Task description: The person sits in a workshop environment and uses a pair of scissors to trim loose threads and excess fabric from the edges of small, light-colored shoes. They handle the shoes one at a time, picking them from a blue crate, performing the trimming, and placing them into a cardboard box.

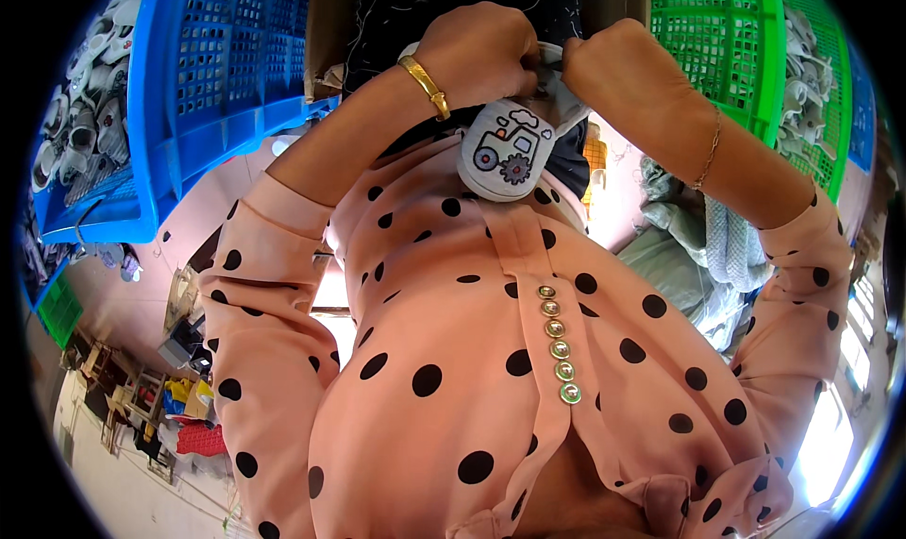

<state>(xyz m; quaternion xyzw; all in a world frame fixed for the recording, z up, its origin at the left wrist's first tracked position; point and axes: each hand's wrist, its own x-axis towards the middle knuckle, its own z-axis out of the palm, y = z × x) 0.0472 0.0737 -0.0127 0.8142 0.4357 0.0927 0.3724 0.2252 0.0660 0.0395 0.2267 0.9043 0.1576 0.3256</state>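
Both fists are drawn close together at the top middle, in front of my body. Between them hangs a small light-grey cloth slipper (pixel 507 152), its rounded toe toward me and a tractor picture on its upper. My left hand (pixel 483 53), with a gold band at the wrist, is closed on the slipper's opening on the left side. My right hand (pixel 628 72), with a thin bracelet at the wrist, pinches the grey fabric on the right. The fingertips of both are mostly hidden behind the knuckles.
A blue plastic crate (pixel 146 199) stands at the left, beside heaped grey slippers (pixel 90 128). Green crates (pixel 769 58) stand at the right with more pale slippers (pixel 802 95). Loose threads lie on dark cloth ahead. Grey fabric (pixel 698 256) is piled beside my right arm.
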